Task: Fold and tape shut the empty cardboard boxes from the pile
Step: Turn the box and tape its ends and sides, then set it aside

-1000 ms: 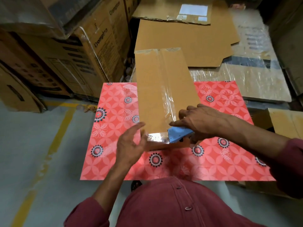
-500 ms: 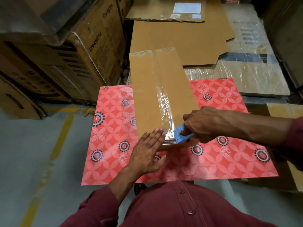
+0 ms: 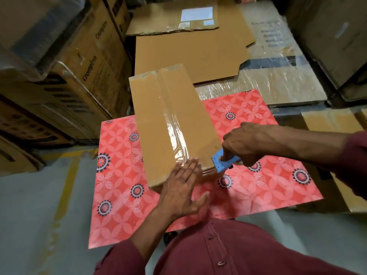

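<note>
**Tape pressed down at the box's near end**

A long cardboard box point(image 3: 168, 126) lies at the centre of the frame on a red flowered worktop point(image 3: 258, 187), a strip of clear tape point(image 3: 174, 124) running down its seam. The left hand point(image 3: 182, 187) lies flat with fingers straight across the near end, over the tape. Just right of it, the right hand point(image 3: 244, 143) has its grip closed round a blue tape dispenser point(image 3: 222, 161) at the box's near right corner. Flattened cardboard sheets point(image 3: 190, 54) lie in the upper centre; stacked printed cartons point(image 3: 75, 72) fill the upper left.
</note>
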`<move>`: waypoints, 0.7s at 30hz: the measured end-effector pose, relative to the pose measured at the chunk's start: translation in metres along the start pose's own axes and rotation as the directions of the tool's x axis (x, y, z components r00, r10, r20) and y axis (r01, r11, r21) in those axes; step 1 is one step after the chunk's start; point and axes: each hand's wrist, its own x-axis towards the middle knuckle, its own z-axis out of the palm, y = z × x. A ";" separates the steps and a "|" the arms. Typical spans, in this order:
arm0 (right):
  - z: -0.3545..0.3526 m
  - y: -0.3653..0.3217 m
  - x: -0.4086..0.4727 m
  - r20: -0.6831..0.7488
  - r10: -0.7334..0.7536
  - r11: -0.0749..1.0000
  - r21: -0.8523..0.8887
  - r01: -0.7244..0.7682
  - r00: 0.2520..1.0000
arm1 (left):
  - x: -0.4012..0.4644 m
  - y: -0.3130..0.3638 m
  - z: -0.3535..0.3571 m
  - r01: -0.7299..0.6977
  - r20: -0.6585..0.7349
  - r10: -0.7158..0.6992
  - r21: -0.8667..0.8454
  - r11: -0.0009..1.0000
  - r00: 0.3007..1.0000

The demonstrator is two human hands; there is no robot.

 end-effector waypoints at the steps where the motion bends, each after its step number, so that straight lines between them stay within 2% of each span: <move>1: 0.002 0.001 -0.001 -0.019 -0.003 1.000 0.010 0.003 1.000 | 0.013 0.008 0.006 -0.017 0.018 0.017 -0.003 1.000 1.000; 7: 0.019 0.016 -0.001 -0.082 -0.036 0.998 0.050 0.040 0.996 | 0.033 0.029 0.040 0.014 -0.008 -0.013 0.088 0.996 1.000; 13: 0.038 0.040 0.000 -0.089 -0.064 0.986 0.146 0.077 0.994 | 0.035 0.032 0.040 0.047 -0.021 -0.046 0.057 0.997 0.999; 21: 0.067 0.086 -0.031 -0.033 0.020 0.986 0.163 -0.014 0.999 | 0.034 0.032 0.039 0.039 -0.001 -0.039 0.071 0.997 0.999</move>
